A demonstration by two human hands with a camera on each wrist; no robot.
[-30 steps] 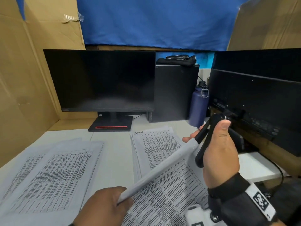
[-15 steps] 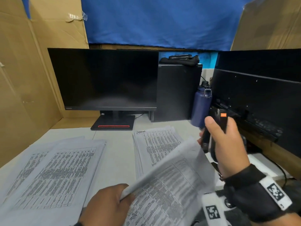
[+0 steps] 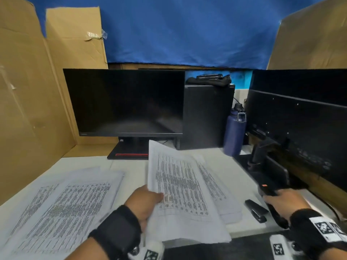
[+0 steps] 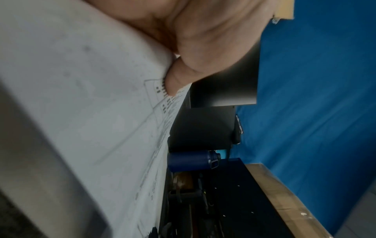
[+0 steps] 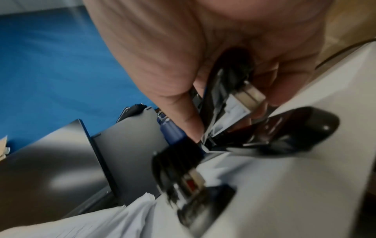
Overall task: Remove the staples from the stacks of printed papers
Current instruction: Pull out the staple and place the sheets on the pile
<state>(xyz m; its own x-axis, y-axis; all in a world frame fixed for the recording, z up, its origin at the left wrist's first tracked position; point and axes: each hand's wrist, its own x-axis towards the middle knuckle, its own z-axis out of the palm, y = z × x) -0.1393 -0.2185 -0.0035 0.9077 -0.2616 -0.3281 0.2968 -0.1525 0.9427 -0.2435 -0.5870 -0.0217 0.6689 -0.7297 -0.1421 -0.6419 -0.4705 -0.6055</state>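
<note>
My left hand (image 3: 150,198) pinches a stack of printed papers (image 3: 180,186) by its left edge and holds it tilted up above the desk. In the left wrist view the thumb (image 4: 173,82) presses on the printed sheet (image 4: 81,112). My right hand (image 3: 272,198) grips a black stapler-like tool (image 3: 267,190) with an orange tab, low over the desk's right side and apart from the papers. The right wrist view shows my fingers (image 5: 183,112) curled round the tool (image 5: 234,99), its metal parts showing. No staple can be made out.
Another printed pile (image 3: 216,182) lies under the lifted stack, and a wider pile (image 3: 65,203) lies at the left. A small black stapler (image 3: 256,211) lies beside my right hand. Monitor (image 3: 124,102), black computer case (image 3: 206,117), blue bottle (image 3: 234,132) and a second screen (image 3: 300,119) line the back and right.
My right hand has dropped down and rightward with the tool, away from the papers. My left hand has swung the stack up and to the left, so its printed face shows.
</note>
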